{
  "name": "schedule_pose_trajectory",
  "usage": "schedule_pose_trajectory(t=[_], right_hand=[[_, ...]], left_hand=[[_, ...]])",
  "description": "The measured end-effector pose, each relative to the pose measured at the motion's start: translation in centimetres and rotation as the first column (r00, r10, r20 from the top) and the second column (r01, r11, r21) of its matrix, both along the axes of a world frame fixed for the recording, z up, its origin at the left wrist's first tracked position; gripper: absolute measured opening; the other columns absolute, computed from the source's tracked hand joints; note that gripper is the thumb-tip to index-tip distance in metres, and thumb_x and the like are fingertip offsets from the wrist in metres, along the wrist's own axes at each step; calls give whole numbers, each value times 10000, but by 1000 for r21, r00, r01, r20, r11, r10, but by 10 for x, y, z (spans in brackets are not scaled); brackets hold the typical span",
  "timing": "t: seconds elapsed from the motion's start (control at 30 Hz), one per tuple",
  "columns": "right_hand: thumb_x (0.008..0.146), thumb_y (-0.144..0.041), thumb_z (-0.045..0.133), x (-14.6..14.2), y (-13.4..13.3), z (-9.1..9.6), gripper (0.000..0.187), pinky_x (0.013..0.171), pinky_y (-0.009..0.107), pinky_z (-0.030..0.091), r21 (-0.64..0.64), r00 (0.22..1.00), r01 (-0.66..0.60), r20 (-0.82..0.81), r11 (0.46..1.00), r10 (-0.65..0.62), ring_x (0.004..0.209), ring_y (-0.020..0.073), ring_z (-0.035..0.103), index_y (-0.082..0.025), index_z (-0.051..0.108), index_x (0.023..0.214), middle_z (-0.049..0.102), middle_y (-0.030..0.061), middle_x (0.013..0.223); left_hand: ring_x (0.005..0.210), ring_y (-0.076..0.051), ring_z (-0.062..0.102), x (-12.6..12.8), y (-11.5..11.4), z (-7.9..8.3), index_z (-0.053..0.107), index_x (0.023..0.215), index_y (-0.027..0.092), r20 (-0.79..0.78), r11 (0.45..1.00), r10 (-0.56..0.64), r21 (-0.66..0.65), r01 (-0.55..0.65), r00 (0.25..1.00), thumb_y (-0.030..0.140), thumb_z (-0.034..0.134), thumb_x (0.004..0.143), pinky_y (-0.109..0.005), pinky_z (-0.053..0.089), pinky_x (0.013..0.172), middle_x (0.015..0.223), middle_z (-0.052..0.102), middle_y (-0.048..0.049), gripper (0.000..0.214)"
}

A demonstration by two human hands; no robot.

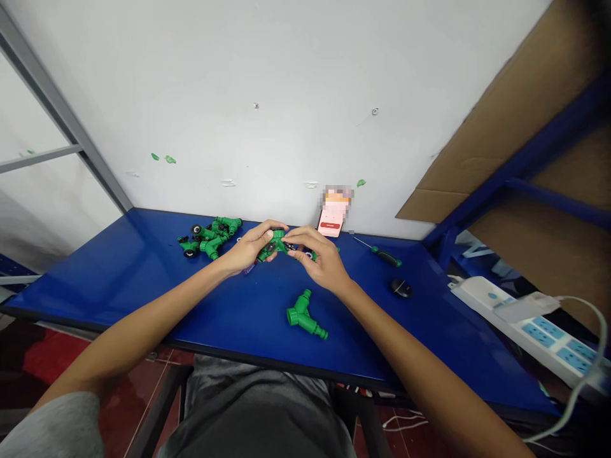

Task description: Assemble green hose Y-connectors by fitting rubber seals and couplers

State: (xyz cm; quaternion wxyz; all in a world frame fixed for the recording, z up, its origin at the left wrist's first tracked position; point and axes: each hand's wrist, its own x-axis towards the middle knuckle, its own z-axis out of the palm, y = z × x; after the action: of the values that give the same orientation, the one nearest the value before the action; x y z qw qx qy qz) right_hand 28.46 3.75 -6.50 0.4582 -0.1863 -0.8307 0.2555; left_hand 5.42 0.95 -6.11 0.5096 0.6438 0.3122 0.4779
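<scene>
My left hand and my right hand meet above the blue tabletop, both gripping a green plastic Y-shaped hose connector. My fingers hide much of it, though a black part shows at its middle. Another green Y connector lies alone on the table, just below my hands. To the left of my left hand sits a heap of similar green connectors with black ends.
A green-handled screwdriver and a black computer mouse lie to the right. A phone with a blurred screen leans on the white wall. A white power strip sits beyond the table's right edge, below a blue shelf frame.
</scene>
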Motion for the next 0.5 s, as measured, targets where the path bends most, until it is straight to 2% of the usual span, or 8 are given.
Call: schedule_pose_trajectory(t=[0.1, 0.17, 0.2, 0.27, 0.37, 0.43, 0.5], right_hand=[[1020, -451, 741, -1, 8, -10, 332, 950, 477, 628, -50, 1000, 0, 25, 999, 1, 1168, 292, 715, -324, 757, 1327, 711, 114, 1346], [891, -478, 883, -2, 14, -17, 674, 974, 491, 633, -116, 1000, 0, 19, 993, 2, 1190, 299, 718, -319, 640, 1499, 660, 132, 1452], [860, -483, 903, -3, 16, -21, 738, 969, 491, 636, -145, 1000, 6, 13, 989, -4, 1181, 298, 725, -307, 619, 1519, 660, 138, 1454], [885, -470, 868, -4, 21, -27, 672, 972, 486, 633, -199, 999, 8, 39, 980, 0, 1133, 284, 744, -287, 638, 1489, 730, 120, 1355], [944, -430, 783, -4, 25, -33, 453, 953, 467, 632, -251, 994, 15, 111, 968, 14, 978, 257, 782, -268, 723, 1362, 824, 60, 1086], [953, -344, 723, -4, 26, -36, 333, 943, 452, 633, -258, 991, 43, 131, 965, -9, 921, 246, 803, -257, 766, 1271, 842, 40, 1002], [913, -249, 679, -4, 28, -37, 299, 956, 446, 632, -245, 990, 104, 118, 964, -77, 943, 248, 822, -250, 790, 1191, 856, 42, 1024]], left_hand=[[682, -153, 630, -10, 8, 2, 639, 1369, 193, -95, 996, 4, 90, 4, 995, 635, 626, 1059, -295, 528, 696, 871, 662, -20, 540], [756, -179, 686, -19, 14, 4, 663, 1369, 199, -156, 988, 21, 153, 3, 987, 629, 636, 1054, -331, 568, 777, 1028, 730, -71, 535], [819, -200, 716, -22, 17, 6, 686, 1354, 197, -182, 983, 35, 182, -1, 983, 630, 642, 1049, -353, 583, 825, 1132, 746, -100, 532], [1005, -257, 747, -28, 22, 7, 732, 1315, 189, -231, 970, 73, 242, -15, 970, 631, 646, 1044, -397, 587, 949, 1280, 748, -139, 526], [1266, -311, 693, -29, 22, 7, 766, 1298, 189, -287, 952, 109, 306, -16, 952, 615, 635, 1055, -448, 525, 1122, 1360, 749, -155, 508], [1305, -307, 679, -27, 19, 6, 749, 1358, 192, -291, 957, 85, 290, 3, 953, 587, 649, 1057, -451, 518, 1142, 1401, 737, -164, 506], [1243, -285, 706, -25, 17, 6, 705, 1440, 191, -278, 970, 44, 240, 25, 960, 550, 710, 1031, -430, 555, 1090, 1422, 722, -174, 545]])
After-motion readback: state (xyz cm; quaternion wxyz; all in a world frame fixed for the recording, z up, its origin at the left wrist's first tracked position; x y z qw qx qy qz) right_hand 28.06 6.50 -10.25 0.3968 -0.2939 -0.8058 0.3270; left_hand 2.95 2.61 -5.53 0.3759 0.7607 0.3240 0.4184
